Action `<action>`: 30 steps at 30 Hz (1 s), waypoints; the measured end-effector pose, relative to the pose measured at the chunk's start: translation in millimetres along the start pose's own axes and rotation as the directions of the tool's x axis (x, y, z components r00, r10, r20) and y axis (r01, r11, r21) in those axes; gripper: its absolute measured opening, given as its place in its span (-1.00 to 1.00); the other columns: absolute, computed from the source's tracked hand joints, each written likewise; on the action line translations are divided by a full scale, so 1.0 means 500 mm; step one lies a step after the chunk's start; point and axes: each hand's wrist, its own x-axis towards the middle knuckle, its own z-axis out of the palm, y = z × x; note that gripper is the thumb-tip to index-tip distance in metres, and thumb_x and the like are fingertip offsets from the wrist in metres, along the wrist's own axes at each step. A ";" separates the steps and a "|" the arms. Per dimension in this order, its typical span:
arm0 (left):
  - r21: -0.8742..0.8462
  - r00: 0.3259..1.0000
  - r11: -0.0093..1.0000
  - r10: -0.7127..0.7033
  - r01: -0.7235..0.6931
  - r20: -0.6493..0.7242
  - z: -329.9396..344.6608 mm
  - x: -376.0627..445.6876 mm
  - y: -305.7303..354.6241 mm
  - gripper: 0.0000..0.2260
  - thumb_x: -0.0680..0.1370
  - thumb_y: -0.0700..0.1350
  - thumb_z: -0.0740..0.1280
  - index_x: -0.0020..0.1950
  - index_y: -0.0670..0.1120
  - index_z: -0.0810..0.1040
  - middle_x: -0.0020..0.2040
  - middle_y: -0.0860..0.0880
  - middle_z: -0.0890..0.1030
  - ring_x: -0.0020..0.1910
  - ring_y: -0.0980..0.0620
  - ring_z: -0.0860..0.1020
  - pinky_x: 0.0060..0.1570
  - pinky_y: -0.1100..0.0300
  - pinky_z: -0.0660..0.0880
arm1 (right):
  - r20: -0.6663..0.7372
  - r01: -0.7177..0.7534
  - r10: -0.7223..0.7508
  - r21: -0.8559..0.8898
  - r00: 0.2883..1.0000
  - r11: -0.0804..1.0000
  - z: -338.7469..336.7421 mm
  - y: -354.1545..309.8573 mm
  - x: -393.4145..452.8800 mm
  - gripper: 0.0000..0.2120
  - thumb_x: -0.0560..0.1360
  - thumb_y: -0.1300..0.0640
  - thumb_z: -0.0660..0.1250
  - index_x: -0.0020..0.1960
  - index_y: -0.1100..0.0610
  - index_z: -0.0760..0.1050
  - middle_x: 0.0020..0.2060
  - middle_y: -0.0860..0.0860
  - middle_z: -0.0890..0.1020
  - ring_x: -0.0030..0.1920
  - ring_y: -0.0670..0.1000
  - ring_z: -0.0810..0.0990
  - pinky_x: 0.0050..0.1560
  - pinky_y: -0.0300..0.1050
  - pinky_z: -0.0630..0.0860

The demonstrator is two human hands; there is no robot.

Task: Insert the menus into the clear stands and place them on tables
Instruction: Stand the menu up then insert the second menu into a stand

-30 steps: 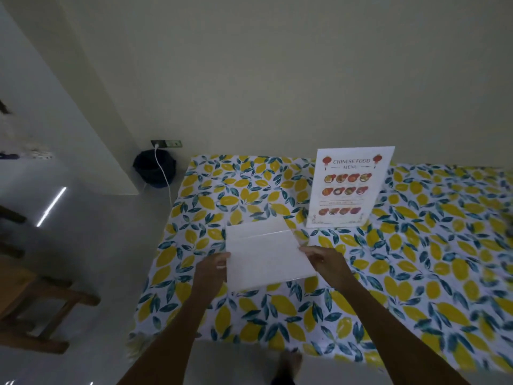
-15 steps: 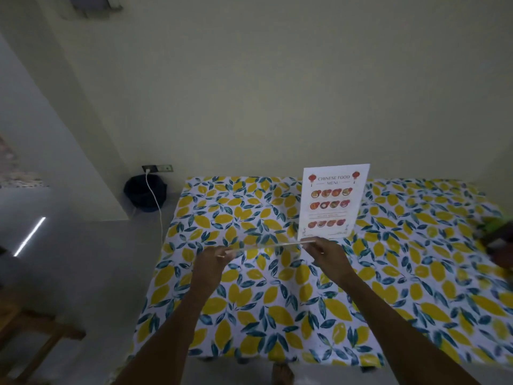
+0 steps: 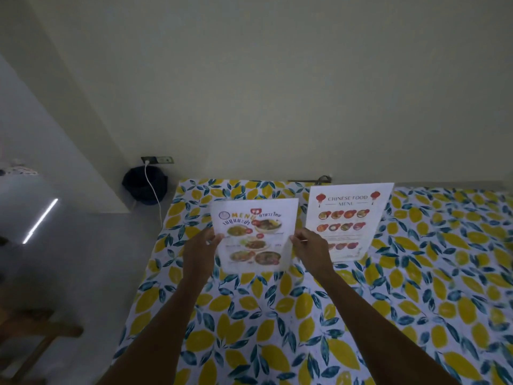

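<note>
A menu with food photos and Thai lettering (image 3: 254, 236), in a clear stand, is upright over the lemon-print tablecloth (image 3: 305, 315), its printed face toward me. My left hand (image 3: 198, 251) grips its left edge and my right hand (image 3: 311, 250) grips its right edge. Whether its foot touches the cloth I cannot tell. Just to its right a Chinese food menu (image 3: 348, 220) stands upright in its own clear stand on the table, partly behind my right hand.
The table's far edge meets a plain wall. A black bin (image 3: 144, 184) with a white cable sits on the floor at the table's far left corner, below a wall socket (image 3: 157, 160). A wooden chair (image 3: 30, 343) stands at lower left.
The stand I hold has swung from lying flat, blank side up, through edge-on, to upright with the printed side facing me. It sits farther back, beside the Chinese food menu.
</note>
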 end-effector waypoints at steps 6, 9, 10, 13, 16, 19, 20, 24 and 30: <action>0.092 1.000 0.996 -0.022 0.021 0.009 0.015 0.057 -0.021 -0.80 0.52 0.08 0.37 -0.10 -0.04 0.58 -0.16 -0.02 0.69 -0.25 -0.02 0.63 -0.21 0.08 0.54 | -0.071 0.000 -0.001 -0.006 0.997 1.000 0.035 0.016 0.028 -0.80 0.57 0.08 0.29 -0.07 0.20 0.59 -0.21 0.10 0.63 -0.21 0.04 0.56 -0.22 -0.14 0.37; 0.040 1.000 0.999 -0.013 0.012 0.003 0.012 0.066 -0.008 -0.89 0.51 0.04 0.39 -0.14 0.03 0.58 -0.19 0.04 0.68 -0.30 0.06 0.65 -0.28 -0.03 0.63 | -0.085 0.039 -0.039 -0.004 0.996 0.999 0.033 0.013 0.040 -0.81 0.57 0.09 0.30 -0.09 0.19 0.59 -0.21 0.10 0.64 -0.21 0.04 0.58 -0.23 -0.08 0.46; 0.038 1.000 0.999 -0.008 0.008 0.000 0.012 0.069 -0.003 -0.90 0.52 0.01 0.40 -0.10 -0.01 0.60 -0.18 0.03 0.68 -0.31 0.07 0.65 -0.29 -0.04 0.64 | -0.087 0.042 -0.042 -0.003 0.995 0.999 0.033 0.011 0.042 -0.81 0.56 0.09 0.30 -0.09 0.19 0.59 -0.21 0.09 0.64 -0.21 0.04 0.58 -0.22 -0.09 0.47; 0.061 1.000 0.998 0.005 -0.005 -0.003 0.012 0.075 0.004 -0.88 0.52 -0.03 0.39 -0.08 -0.08 0.61 -0.13 -0.05 0.69 -0.30 0.06 0.65 -0.31 -0.04 0.64 | -0.086 0.042 -0.043 -0.013 0.995 0.999 0.032 0.012 0.046 -0.82 0.56 0.11 0.31 -0.13 0.18 0.59 -0.24 0.09 0.63 -0.24 0.04 0.57 -0.23 -0.08 0.47; 0.091 1.000 0.996 0.016 -0.017 0.021 0.008 0.083 -0.005 -0.85 0.53 0.00 0.38 -0.10 -0.08 0.60 -0.12 -0.05 0.70 -0.29 0.03 0.66 -0.28 -0.07 0.63 | -0.091 0.050 -0.052 -0.024 0.994 0.998 0.031 0.009 0.045 -0.81 0.56 0.12 0.31 -0.19 0.18 0.56 -0.33 0.04 0.54 -0.30 0.02 0.51 -0.31 -0.13 0.35; 0.103 0.999 0.994 0.020 -0.023 0.032 0.007 0.084 -0.008 -0.84 0.53 0.02 0.37 -0.11 -0.06 0.59 -0.14 -0.03 0.70 -0.29 0.05 0.66 -0.27 -0.05 0.63 | -0.101 0.051 -0.054 -0.029 0.993 0.998 0.030 0.005 0.041 -0.77 0.56 0.12 0.31 -0.24 0.19 0.51 -0.35 0.05 0.51 -0.34 0.01 0.48 -0.34 -0.15 0.32; 0.109 0.999 0.993 0.030 -0.033 0.028 0.008 0.084 -0.009 -0.84 0.53 0.02 0.37 -0.10 -0.06 0.60 -0.14 -0.03 0.71 -0.28 0.05 0.66 -0.27 -0.05 0.63 | -0.109 0.047 -0.051 -0.033 0.993 0.998 0.030 0.005 0.040 -0.76 0.56 0.12 0.31 -0.25 0.20 0.52 -0.35 0.07 0.53 -0.35 0.01 0.48 -0.34 -0.13 0.35; 0.116 0.999 0.992 0.041 -0.041 -0.003 0.013 0.079 0.000 -0.81 0.54 -0.02 0.38 -0.02 -0.14 0.62 -0.12 -0.11 0.72 -0.28 -0.02 0.66 -0.24 -0.06 0.63 | -0.140 0.013 -0.020 -0.052 0.990 0.999 0.031 -0.002 0.034 -0.73 0.55 0.11 0.32 -0.25 0.24 0.55 -0.36 0.14 0.59 -0.36 0.04 0.54 -0.32 -0.02 0.49; 0.080 0.999 0.997 -0.007 0.010 -0.031 0.018 0.059 0.017 -0.66 0.53 -0.04 0.40 0.25 -0.15 0.54 0.01 -0.14 0.70 -0.26 0.02 0.59 -0.26 0.19 0.48 | -0.155 0.017 -0.027 -0.068 0.988 0.998 0.037 -0.018 0.021 -0.71 0.57 0.16 0.29 -0.30 0.24 0.47 -0.44 0.07 0.48 -0.44 -0.06 0.41 -0.45 -0.16 0.32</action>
